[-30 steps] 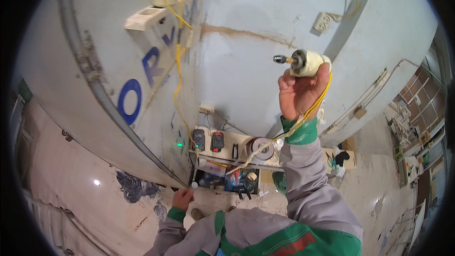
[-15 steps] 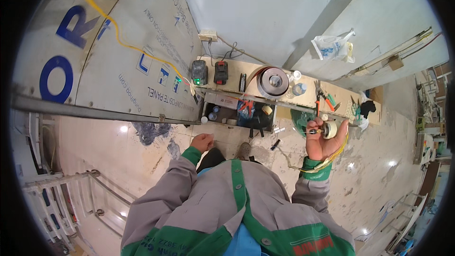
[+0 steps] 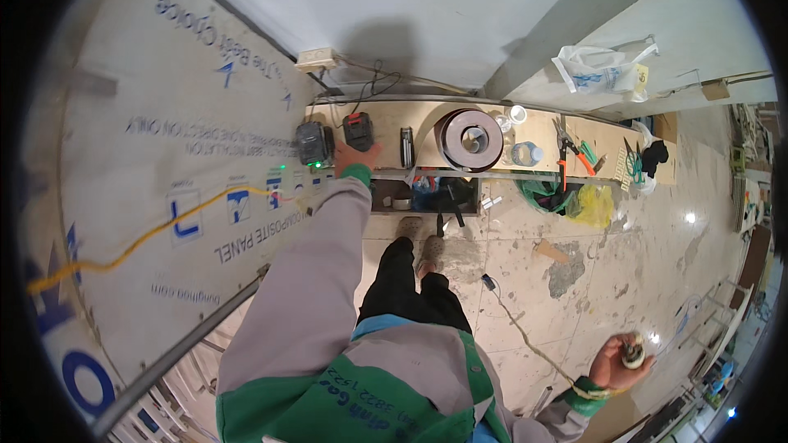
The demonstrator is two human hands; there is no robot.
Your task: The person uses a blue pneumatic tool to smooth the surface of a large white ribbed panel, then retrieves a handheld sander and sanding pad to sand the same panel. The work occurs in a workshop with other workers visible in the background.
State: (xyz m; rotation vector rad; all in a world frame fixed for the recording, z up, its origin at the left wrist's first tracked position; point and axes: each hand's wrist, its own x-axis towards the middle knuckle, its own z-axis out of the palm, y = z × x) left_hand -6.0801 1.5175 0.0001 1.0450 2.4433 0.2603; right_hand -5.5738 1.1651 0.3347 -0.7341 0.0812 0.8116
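Grey and green work jacket (image 3: 410, 361), seen from above, arms spread apart over a stained tiled floor (image 3: 525, 250); at upper centre-left, left hand (image 3: 357, 159) touching the near end of a black and red battery pack (image 3: 359, 129) on a pale wooden bench (image 3: 390, 119), fingers partly hidden, so cannot tell whether clamped on it or only resting; just left of that pack, a dark grey block (image 3: 313, 144) with a green light at its near edge; at lower right, well away from the bench, right hand (image 3: 610, 366) turned palm up, fingers closed around a small motor tool (image 3: 632, 353) with a pale wrapped body; from the right wrist, a pale yellow cord (image 3: 533, 346) leading towards the middle and ending in a small dark connector (image 3: 489, 282).

Along the bench, left to right past the battery pack: 1 slim black tool (image 3: 407, 148), 1 dark brown reel (image 3: 454, 143), 1 clear container with a pale blue lid (image 3: 526, 153) and orange-handled pliers (image 3: 584, 162); at left, a silvery panel (image 3: 148, 189) with blue markings, crossed by a yellow cable (image 3: 156, 234).
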